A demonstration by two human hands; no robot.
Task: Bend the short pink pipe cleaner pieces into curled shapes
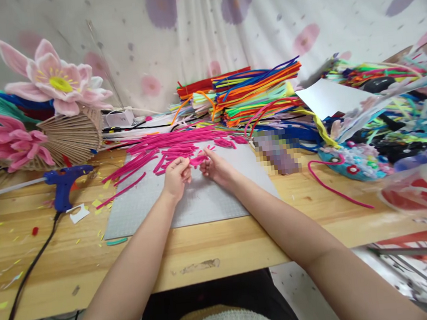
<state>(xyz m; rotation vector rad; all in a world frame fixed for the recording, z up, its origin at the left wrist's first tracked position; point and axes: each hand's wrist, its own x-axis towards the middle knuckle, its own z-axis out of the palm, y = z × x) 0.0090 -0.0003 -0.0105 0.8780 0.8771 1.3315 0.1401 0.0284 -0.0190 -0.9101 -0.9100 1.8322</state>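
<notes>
Over a grey cutting mat (210,205), my left hand (178,177) pinches one end of a small magenta pipe-cleaner piece (197,160). The fingers of my right hand (216,167) are closed on the piece's other end. Just beyond both hands lies a spread of magenta pipe cleaners (177,139), some straight and some bent. Two shaped magenta loops (225,143) rest at the mat's back right. The finer shape of the held piece is too small to make out.
A blue glue gun (63,187) with a black cord lies on the wooden table (229,244) at left. Pipe-cleaner flowers (58,79) stand behind it. Coloured pipe-cleaner bundles (260,92) are stacked at the back. A decorated blue item (353,161) and a plastic tub (420,188) sit at right.
</notes>
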